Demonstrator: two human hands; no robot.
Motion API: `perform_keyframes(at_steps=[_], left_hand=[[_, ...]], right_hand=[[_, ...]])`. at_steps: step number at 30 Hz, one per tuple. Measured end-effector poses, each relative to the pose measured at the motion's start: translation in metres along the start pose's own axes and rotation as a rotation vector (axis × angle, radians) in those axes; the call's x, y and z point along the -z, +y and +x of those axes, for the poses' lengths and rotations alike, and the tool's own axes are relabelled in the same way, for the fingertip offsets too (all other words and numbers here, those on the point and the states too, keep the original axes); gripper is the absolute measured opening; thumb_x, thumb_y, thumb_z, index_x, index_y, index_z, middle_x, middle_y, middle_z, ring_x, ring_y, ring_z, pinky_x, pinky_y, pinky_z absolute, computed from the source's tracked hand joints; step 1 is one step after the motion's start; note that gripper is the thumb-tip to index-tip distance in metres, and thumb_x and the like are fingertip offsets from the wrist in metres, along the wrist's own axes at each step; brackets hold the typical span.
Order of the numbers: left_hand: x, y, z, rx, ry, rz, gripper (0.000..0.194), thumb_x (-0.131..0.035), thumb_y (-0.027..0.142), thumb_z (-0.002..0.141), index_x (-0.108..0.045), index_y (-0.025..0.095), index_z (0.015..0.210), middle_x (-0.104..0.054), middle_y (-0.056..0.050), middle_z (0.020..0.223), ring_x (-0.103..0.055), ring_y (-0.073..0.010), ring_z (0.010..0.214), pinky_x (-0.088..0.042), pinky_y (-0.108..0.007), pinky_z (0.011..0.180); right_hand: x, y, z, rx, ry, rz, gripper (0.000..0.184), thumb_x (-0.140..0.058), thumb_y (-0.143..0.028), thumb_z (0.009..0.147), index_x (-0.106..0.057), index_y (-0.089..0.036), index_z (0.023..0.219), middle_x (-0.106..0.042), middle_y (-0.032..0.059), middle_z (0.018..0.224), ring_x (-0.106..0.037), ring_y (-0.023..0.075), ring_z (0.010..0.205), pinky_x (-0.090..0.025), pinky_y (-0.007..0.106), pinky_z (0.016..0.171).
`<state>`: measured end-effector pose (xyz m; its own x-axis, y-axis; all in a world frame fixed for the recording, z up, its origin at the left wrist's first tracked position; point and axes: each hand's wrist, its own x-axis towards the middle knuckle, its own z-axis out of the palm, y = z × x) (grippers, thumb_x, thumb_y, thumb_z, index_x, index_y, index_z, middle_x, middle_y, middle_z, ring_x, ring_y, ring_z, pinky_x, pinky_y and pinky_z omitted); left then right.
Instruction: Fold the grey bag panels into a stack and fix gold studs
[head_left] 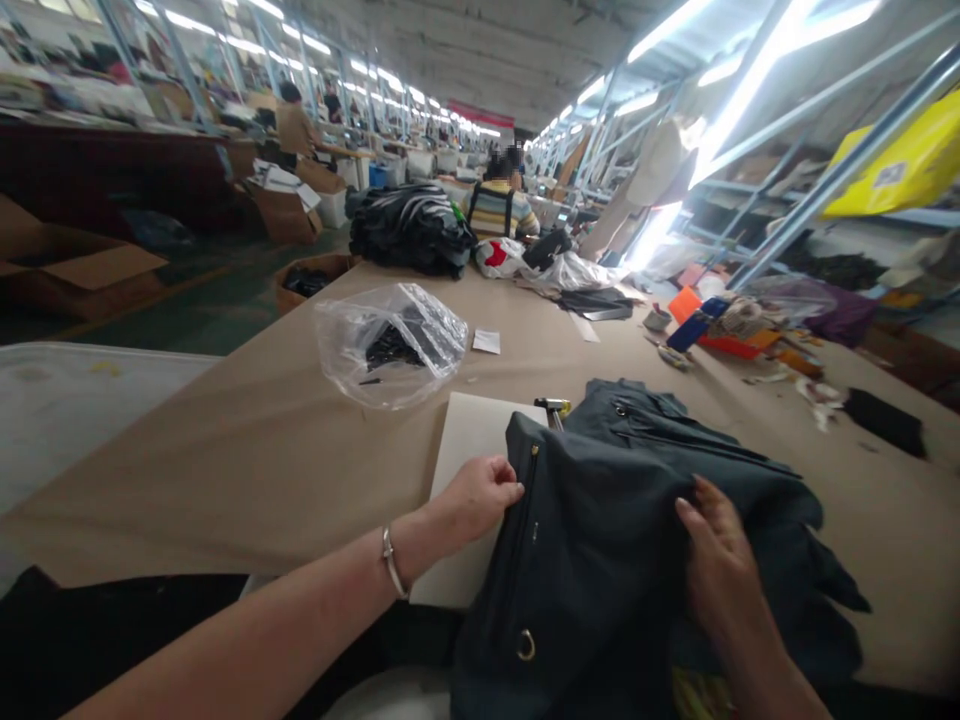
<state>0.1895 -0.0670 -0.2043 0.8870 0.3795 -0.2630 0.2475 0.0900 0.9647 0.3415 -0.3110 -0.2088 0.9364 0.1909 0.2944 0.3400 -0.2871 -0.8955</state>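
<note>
A dark grey-green fabric piece (600, 540) with a zipper along its left side and a metal ring near the bottom hangs over the table's near edge. My left hand (480, 495) is closed in a pinch at its left edge, beside the zipper. On the other side, my right hand (720, 550) grips the same cloth between thumb and fingers. More dark fabric (637, 410) with a zipper lies behind and to the right. Partly under the held piece is a pale board (469, 430), with a small hammer-like tool (553, 406) at its far corner.
Across the brown-covered table (285, 440) are a clear plastic bag of black items (394, 340), a white paper slip (487, 342) and a dark fabric pile (409, 225). Coloured bins and scraps (720, 325) sit right. A person (499, 205) sits beyond; cardboard boxes (75, 260) stand left.
</note>
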Motion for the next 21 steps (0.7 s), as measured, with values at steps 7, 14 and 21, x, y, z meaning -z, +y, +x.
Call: perform_keyframes(at_steps=[7, 14, 21], left_hand=[[0.004, 0.073, -0.025, -0.59, -0.062, 0.666, 0.01, -0.045, 0.017, 0.085, -0.056, 0.018, 0.085, -0.062, -0.003, 0.077, -0.053, -0.0142, 0.067, -0.036, -0.026, 0.06], [0.023, 0.087, -0.054, -0.665, 0.042, 1.011, 0.02, -0.039, 0.029, 0.091, -0.05, 0.021, 0.077, -0.056, 0.0, 0.064, -0.051, -0.014, 0.055, -0.031, -0.026, 0.053], [0.052, 0.065, -0.089, -0.772, 0.246, 1.107, 0.028, -0.047, 0.047, 0.084, -0.06, 0.026, 0.071, -0.057, -0.001, 0.063, -0.051, -0.0178, 0.057, -0.034, -0.028, 0.053]], right_hand=[[-0.033, -0.133, -0.009, 1.209, -0.478, -0.564, 0.034, -0.045, -0.012, 0.093, -0.055, -0.026, 0.123, -0.055, 0.0053, 0.127, -0.039, 0.0235, 0.129, -0.022, 0.048, 0.114], [-0.059, -0.163, -0.006, 1.16, -0.619, -0.81, 0.009, -0.05, -0.019, 0.093, -0.059, -0.018, 0.091, -0.059, 0.0051, 0.086, -0.053, 0.0211, 0.085, -0.038, 0.039, 0.087], [-0.039, -0.175, -0.012, 0.668, -0.978, -0.397, 0.021, -0.049, -0.025, 0.097, -0.054, -0.018, 0.079, -0.05, -0.0047, 0.066, -0.046, 0.0084, 0.059, -0.031, 0.02, 0.056]])
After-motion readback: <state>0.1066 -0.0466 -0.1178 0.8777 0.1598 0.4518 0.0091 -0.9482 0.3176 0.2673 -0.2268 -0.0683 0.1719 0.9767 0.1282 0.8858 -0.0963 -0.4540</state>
